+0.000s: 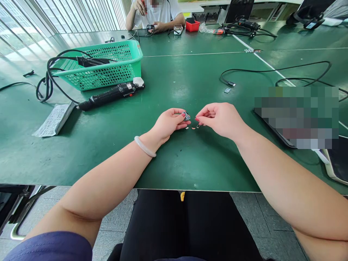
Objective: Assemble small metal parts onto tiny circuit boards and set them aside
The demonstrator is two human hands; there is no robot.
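I'm judging this as mid-work: the small board-like part [186, 115] is in hand, while tiny bits are sitting separate from it. I'm seeing nothing that's reading as finished; how many steps are remaining, I can't tell.

Taking the green basket [100, 78] as landmark: both hands are working to its right, nearer the wearer, over the green surface [212, 166]. Left hand [170, 123]: grip is closing thumb and fingers on the board-like part. Right hand [221, 117]: fingertips are bunching just beside that part, with a tiny metal piece [198, 126] showing right under them; whether the grip is holding it, I can't tell. A tiny pale piece [187, 127] is showing by the left fingertips.

Containers: the basket is holding a black cabled item [94, 61], with cable looping out over its left side. A black power tool [114, 95] is lying just in front of it, outside. Well beyond the basket and to its right, a red box [193, 27] is holding something dark; I'm not making out what.
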